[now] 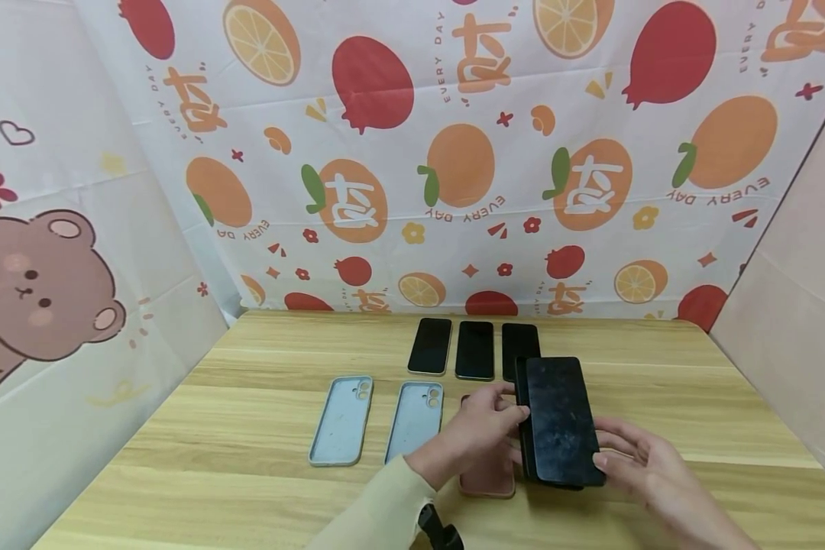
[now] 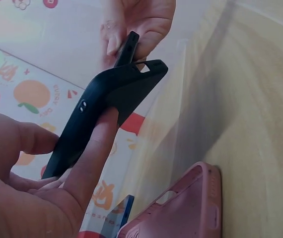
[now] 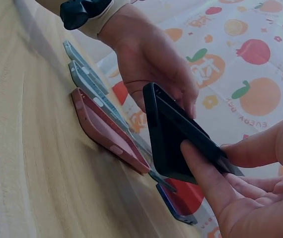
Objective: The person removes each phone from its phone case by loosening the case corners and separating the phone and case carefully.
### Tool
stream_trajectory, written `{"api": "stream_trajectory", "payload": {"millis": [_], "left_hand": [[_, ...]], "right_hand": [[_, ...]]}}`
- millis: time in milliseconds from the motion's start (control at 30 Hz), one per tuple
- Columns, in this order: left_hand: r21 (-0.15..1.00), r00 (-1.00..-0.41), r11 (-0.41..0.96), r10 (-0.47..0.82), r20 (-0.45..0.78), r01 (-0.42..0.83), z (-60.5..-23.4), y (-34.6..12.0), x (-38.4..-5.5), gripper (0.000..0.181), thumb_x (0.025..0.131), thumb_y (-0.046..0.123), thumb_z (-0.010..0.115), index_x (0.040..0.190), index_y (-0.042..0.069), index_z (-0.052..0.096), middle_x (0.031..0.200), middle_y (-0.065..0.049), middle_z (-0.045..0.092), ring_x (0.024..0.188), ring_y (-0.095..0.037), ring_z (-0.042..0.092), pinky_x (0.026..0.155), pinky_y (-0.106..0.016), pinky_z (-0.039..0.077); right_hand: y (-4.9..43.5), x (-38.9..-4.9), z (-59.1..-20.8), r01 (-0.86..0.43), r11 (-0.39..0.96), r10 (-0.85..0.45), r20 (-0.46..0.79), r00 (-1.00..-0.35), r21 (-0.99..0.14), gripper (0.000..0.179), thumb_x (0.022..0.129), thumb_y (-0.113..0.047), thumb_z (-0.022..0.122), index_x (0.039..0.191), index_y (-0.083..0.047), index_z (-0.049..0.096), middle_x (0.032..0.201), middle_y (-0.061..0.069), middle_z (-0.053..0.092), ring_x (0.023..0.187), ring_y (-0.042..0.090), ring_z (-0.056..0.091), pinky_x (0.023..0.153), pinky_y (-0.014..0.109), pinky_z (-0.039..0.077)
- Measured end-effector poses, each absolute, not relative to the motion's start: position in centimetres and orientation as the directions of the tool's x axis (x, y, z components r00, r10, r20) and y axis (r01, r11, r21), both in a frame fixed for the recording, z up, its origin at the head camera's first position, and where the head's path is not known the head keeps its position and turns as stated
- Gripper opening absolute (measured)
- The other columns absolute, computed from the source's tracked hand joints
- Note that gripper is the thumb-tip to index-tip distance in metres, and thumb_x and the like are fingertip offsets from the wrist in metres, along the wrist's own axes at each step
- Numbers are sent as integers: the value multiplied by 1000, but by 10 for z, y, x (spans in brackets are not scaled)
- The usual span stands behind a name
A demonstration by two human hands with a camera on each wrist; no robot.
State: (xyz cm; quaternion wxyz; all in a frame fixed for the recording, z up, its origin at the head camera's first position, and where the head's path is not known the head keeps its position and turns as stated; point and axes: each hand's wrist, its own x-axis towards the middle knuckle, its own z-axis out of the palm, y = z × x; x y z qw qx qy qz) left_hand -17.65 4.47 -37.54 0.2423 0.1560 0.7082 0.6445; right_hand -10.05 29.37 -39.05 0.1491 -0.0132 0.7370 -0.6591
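Observation:
Above the right part of the table, my left hand (image 1: pixel 476 425) grips a black phone case (image 2: pixel 84 116) by its side, thumb on one face and fingers on the other. My right hand (image 1: pixel 653 475) pinches a dark phone (image 1: pixel 565 420) along its right edge. The phone lies over the case, tilted and offset to the right, with the case's left side showing past it. In the right wrist view, one side of the phone leans into the case while the other stands out. A pink phone case (image 1: pixel 488 477) lies on the table, partly hidden under my left hand.
Two light blue phone cases (image 1: pixel 341 420) lie on the left of the wooden table (image 1: pixel 247 428). Three black phones (image 1: pixel 475 350) lie in a row at the back, the rightmost partly covered by the held phone. A fruit-print cloth (image 1: pixel 399 168) hangs behind the table.

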Motion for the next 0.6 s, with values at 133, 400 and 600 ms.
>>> {"api": "stream_trajectory", "payload": {"millis": [133,400,600], "left_hand": [[989,-836,110,530,-145,-102,-374,42,-177,50,100,18,57,145,7,40,106,-8,71,75,-27,72,68,-46,61],[988,-859,113,491,-144,-102,-372,37,-178,56,100,22,59,148,8,35,113,-9,68,79,-18,71,70,-40,62],[989,-850,79,506,-150,-127,-375,37,-182,54,100,21,59,148,11,35,108,-8,70,79,-20,72,69,-41,62]], "right_hand": [[296,-101,-389,159,116,-230,-182,-956,-980,72,102,-17,55,155,5,11,125,3,60,106,8,62,89,26,56],[305,-103,-386,180,70,-196,-190,-962,-981,72,100,-15,59,158,-21,17,115,-4,63,92,11,62,82,30,57],[312,-105,-382,192,106,-129,-205,-970,-976,75,97,-16,63,157,-28,20,113,-3,63,74,11,57,52,30,38]]}}
